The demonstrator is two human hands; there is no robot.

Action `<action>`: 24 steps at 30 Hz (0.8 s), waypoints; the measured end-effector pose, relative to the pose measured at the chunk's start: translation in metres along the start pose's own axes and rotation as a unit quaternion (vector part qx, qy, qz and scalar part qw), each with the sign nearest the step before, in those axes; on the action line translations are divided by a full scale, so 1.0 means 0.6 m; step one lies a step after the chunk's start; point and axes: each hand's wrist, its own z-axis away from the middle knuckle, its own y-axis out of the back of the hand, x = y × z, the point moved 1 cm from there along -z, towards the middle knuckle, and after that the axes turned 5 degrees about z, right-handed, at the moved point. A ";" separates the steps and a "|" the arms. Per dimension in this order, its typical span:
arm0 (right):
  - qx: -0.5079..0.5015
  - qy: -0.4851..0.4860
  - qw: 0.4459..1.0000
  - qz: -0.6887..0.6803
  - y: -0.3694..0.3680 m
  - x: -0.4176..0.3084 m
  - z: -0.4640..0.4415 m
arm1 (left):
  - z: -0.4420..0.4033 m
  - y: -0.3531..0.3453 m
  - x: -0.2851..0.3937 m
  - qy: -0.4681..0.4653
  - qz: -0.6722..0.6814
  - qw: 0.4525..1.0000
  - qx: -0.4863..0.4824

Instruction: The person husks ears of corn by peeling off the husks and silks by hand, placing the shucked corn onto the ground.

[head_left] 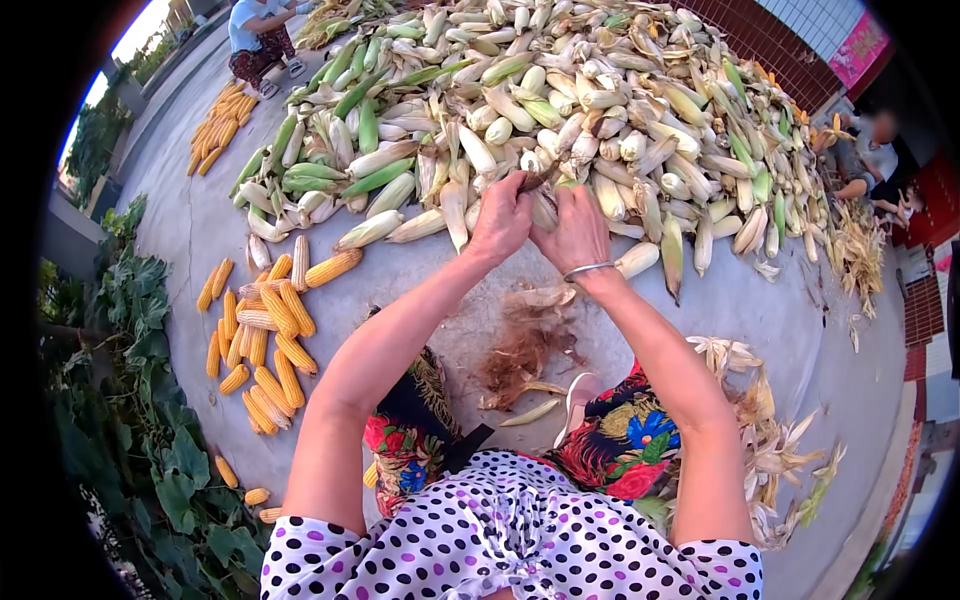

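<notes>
Both my hands are stretched out in front of me at the near edge of a big pile of unshucked corn (pixel 590 90). Closed fingers of my left hand (pixel 502 215) pinch the brown, dry tip of the husk on an ear of corn (pixel 544 212). Close beside it, my right hand (pixel 576 228), with a silver bracelet at the wrist, is closed around the same ear. My fingers hide most of this ear. Brown corn silk (pixel 525 345) lies on the ground below my hands, between my legs.
Shucked yellow cobs (pixel 270 330) lie heaped on the concrete at my left, with another heap (pixel 222 125) farther off. Stripped husks (pixel 765 430) lie at my right. Leafy plants (pixel 150 400) border the left side. Other people (pixel 262 40) crouch at the far left and far right (pixel 878 160).
</notes>
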 end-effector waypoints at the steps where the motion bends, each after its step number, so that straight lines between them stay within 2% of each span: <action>1: 0.029 0.010 0.999 -0.009 -0.010 0.000 0.005 | 0.001 0.000 0.001 0.016 0.038 0.999 0.031; 3: 0.070 0.023 0.997 -0.021 -0.020 -0.003 0.012 | 0.002 0.000 -0.002 0.048 0.113 0.988 0.091; 4: 0.082 0.025 0.996 -0.023 -0.021 -0.009 0.014 | 0.001 -0.003 -0.023 0.052 0.102 0.987 0.108; 5: 0.093 0.026 0.995 -0.025 -0.025 -0.013 0.017 | -0.002 -0.012 -0.046 0.087 0.200 0.965 0.143; 7: 0.115 0.000 0.990 -0.075 -0.042 -0.018 0.025 | -0.007 -0.030 -0.050 0.151 0.386 0.887 0.202; 8: 0.128 -0.013 0.987 -0.101 -0.050 -0.016 0.023 | -0.005 -0.038 -0.053 0.220 0.459 0.836 0.206; 11: 0.115 -0.047 0.960 -0.251 -0.080 -0.002 0.018 | 0.001 -0.034 -0.038 0.291 0.483 0.776 0.284; 12: 0.143 -0.039 0.948 -0.280 -0.079 -0.005 0.012 | -0.007 -0.030 -0.044 0.276 0.555 0.748 0.238; 15: 0.193 -0.044 0.918 -0.344 -0.075 0.001 -0.007 | -0.010 -0.045 -0.051 0.281 0.635 0.684 0.223; 16: 0.244 -0.068 0.894 -0.369 -0.087 0.014 -0.019 | -0.012 -0.054 -0.051 0.267 0.701 0.629 0.204; 19: 0.169 -0.212 0.814 -0.513 -0.084 0.068 -0.039 | -0.003 -0.065 -0.031 0.276 0.707 0.630 0.167; 20: 0.179 -0.248 0.801 -0.515 -0.088 0.082 -0.045 | 0.001 -0.067 -0.018 0.276 0.677 0.662 0.163; 23: 0.146 -0.208 0.854 -0.455 -0.068 0.105 -0.050 | 0.020 -0.051 -0.010 0.276 0.683 0.675 0.038; 24: 0.120 -0.272 0.802 -0.517 -0.063 0.124 -0.055 | 0.031 -0.047 0.007 0.322 0.639 0.698 0.022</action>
